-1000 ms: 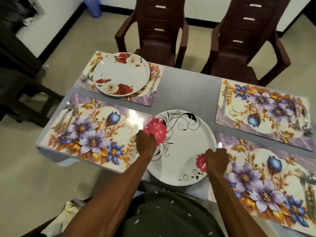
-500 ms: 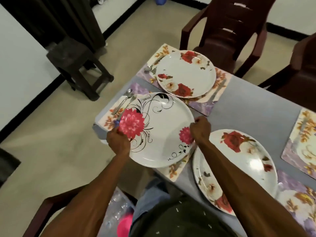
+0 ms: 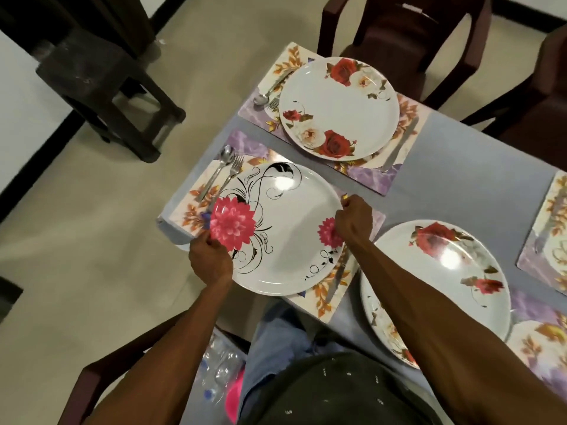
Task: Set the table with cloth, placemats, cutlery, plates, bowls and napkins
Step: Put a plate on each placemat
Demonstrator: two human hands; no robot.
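Observation:
A white plate with pink flowers and black swirls (image 3: pixel 285 231) lies over the near-left floral placemat (image 3: pixel 325 297). My left hand (image 3: pixel 210 260) grips its near-left rim and my right hand (image 3: pixel 352 219) grips its right rim. A spoon (image 3: pixel 219 170) and a fork (image 3: pixel 231 176) lie on the mat's left side, and a knife (image 3: pixel 336 279) lies on its right. A red-rose plate (image 3: pixel 339 107) sits on the far-left placemat (image 3: pixel 372 176). Another red-rose plate (image 3: pixel 441 283) rests on the grey tablecloth (image 3: pixel 460 185) under my right forearm.
Dark brown chairs (image 3: pixel 402 29) stand at the table's far side and another (image 3: pixel 101 363) at my left. A dark stool (image 3: pixel 101 87) stands on the floor to the left. More placemats (image 3: pixel 549 228) lie at the right edge. Plastic bottles (image 3: pixel 217 363) sit below the table.
Both hands lifted the pink-flower plate off the stack in the middle, carried it left and lowered it onto the near-left placemat. The rose plate beneath it is now uncovered. My view swung left.

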